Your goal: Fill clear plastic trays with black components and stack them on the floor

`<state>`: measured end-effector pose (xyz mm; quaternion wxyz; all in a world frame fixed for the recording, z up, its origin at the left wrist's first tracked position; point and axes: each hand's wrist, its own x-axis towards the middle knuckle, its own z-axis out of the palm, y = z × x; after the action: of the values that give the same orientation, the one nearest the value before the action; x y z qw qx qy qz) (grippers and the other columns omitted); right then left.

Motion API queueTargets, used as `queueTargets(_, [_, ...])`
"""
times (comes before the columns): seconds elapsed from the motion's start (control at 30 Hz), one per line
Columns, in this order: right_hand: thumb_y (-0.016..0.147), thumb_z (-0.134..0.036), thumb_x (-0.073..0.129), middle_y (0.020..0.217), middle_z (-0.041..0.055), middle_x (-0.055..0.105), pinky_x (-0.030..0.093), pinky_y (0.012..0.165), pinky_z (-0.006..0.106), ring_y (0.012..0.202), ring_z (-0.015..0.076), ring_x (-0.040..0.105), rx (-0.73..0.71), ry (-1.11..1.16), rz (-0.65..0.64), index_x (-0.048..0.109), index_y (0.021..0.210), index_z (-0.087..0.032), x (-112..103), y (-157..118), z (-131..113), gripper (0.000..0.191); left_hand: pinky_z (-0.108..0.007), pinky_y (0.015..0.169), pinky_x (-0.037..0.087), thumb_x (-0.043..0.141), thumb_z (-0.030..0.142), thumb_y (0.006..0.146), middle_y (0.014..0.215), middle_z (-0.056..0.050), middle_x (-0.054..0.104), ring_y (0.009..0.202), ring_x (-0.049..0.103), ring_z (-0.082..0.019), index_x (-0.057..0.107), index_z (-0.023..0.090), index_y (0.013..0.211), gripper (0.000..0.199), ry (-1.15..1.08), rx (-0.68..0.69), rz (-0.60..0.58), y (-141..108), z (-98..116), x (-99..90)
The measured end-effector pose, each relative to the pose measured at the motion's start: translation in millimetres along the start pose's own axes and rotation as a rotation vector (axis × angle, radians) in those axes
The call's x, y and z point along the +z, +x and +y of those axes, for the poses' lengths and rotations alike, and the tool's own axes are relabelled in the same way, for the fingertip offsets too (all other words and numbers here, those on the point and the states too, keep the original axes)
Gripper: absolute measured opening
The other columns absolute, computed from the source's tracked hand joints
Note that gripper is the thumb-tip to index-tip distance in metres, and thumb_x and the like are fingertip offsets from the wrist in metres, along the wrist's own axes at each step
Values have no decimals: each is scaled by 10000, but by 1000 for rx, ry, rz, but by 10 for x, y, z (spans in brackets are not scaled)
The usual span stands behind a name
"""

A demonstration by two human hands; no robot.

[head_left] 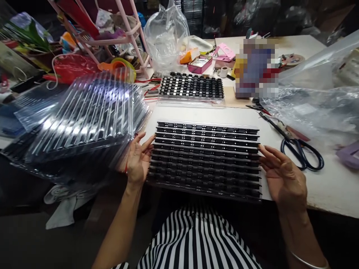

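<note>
A clear plastic tray [206,160] filled with rows of black strips lies at the table's front edge, its near side reaching over the edge. My left hand [138,158] holds the tray's left side, fingers along its edge. On the right side, my right hand [284,172] grips the tray's edge with its fingertips, palm turned inward. Behind it sits a second tray [192,87] with smaller black and silvery parts. To the left is a tall, skewed stack of clear ridged trays [92,112].
Blue-handled scissors [303,153] lie right of the tray, beside pliers and plastic bags [305,112]. A pink rack [130,37], a clear bag [168,37], a pink box [200,64] and a tape roll [223,72] stand behind. A purple object [349,154] is at the far right.
</note>
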<state>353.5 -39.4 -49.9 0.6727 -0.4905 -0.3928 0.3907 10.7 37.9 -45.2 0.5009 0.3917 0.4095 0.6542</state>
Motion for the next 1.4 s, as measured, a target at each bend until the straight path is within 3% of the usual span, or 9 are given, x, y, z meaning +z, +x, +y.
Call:
queueTargets(0.27, [884,-454,487,1266,86,588,471,878,407,1019,229,608,-39,-33,-37,607,1158,-249,-44,33,31,363,-258,815,469,549,389,857,1057,-122,696,854,634,-150,587,179,1121,339,40,-3,50,46,-17,22])
queueTargets(0.43, [885,-489,472,1292,84,566,471,904,439,1057,246,592,-31,-43,-69,579,1184,-247,-56,25,6,399,-343,828,492,544,395,851,999,-78,716,783,629,-165,602,194,1104,328,112,-1,90,42,1,79])
queueTargets(0.63, [899,-534,420,1276,61,579,398,1020,424,1171,239,532,6,-137,-95,565,1196,-240,-26,70,-51,443,-444,1026,375,537,390,855,982,-5,715,1027,602,-222,599,259,1090,276,187,-40,35,83,0,138])
queueTargets(0.73, [897,-538,428,1270,57,582,346,1062,416,1209,238,498,85,-250,-190,554,1213,-237,-49,156,-81,455,-411,1070,313,589,471,806,919,-15,721,1059,595,-208,583,223,1083,372,210,-39,29,166,-71,140])
queueTargets(0.9, [865,-588,438,1336,55,522,275,1097,441,1261,262,434,140,-576,-254,510,1281,-275,-91,358,63,526,-448,1022,359,552,517,820,1037,-76,693,1082,590,-241,535,199,1186,485,313,-99,-43,324,-107,149])
queueTargets(1.1, [819,-642,437,1356,41,500,213,1116,504,1298,277,379,116,-663,-160,507,1285,-292,-109,332,203,587,-436,1072,307,674,401,765,1286,-113,572,1249,458,-266,557,226,1223,504,287,-108,-77,199,121,114])
queueTargets(1.23, [791,-634,487,1320,36,537,234,1112,501,1258,283,431,156,-579,-19,565,1215,-280,-164,225,146,558,-429,1074,328,615,501,785,1405,-114,454,1292,407,-258,490,256,1290,576,-49,-79,-58,105,409,38])
queueTargets(1.3, [803,-602,502,1265,36,580,258,1104,483,1224,272,469,135,-525,44,586,1179,-271,-138,176,111,509,-422,1040,385,548,521,821,1369,-124,491,1254,456,-258,562,215,1200,487,-258,-59,39,145,569,13])
queueTargets(1.4, [833,-538,513,1194,42,618,290,1083,463,1195,259,491,27,-505,111,604,1142,-252,-6,65,51,430,-333,958,469,545,218,831,1189,-86,634,1138,563,-201,645,171,974,182,-326,-8,279,215,716,7])
